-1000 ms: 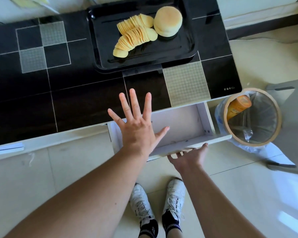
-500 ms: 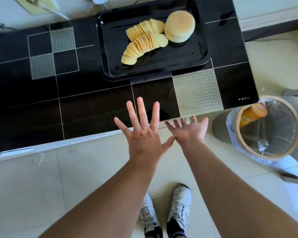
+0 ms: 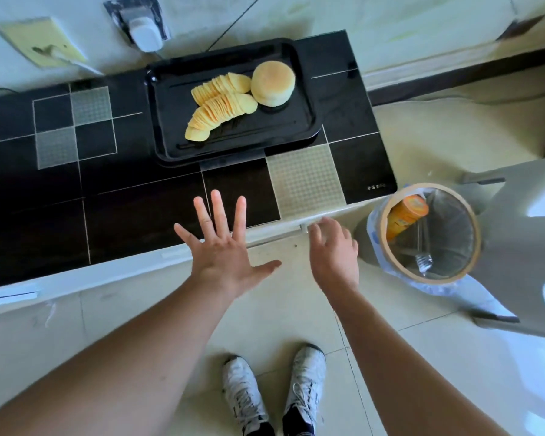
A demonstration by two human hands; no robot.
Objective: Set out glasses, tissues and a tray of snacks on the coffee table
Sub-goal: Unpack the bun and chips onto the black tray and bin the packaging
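Note:
A black tray (image 3: 158, 127) stands at the back right of the black glass coffee table (image 3: 123, 215). It holds two fanned rows of crisps (image 3: 219, 105) and a round pale bun (image 3: 272, 84). My left hand (image 3: 224, 247) hovers over the table's front edge, palm down, fingers spread and holding nothing. To its right, my right hand (image 3: 334, 250) is at the white drawer front (image 3: 277, 236) below the table edge. Its fingers are blurred and loosely bent, and it holds nothing. No glasses or tissues are in view.
A round bin (image 3: 390, 247) with a plastic liner stands right of the table, with an orange crisp can (image 3: 406, 214) inside it. A grey stool (image 3: 523, 247) is further right. A white charger (image 3: 143, 33) sits in a wall socket behind the table. My shoes (image 3: 274, 391) are on the tiled floor.
The open drawer under the table edge has been pushed shut by my right hand. My left hand stayed spread over the table edge, and the view shifted back.

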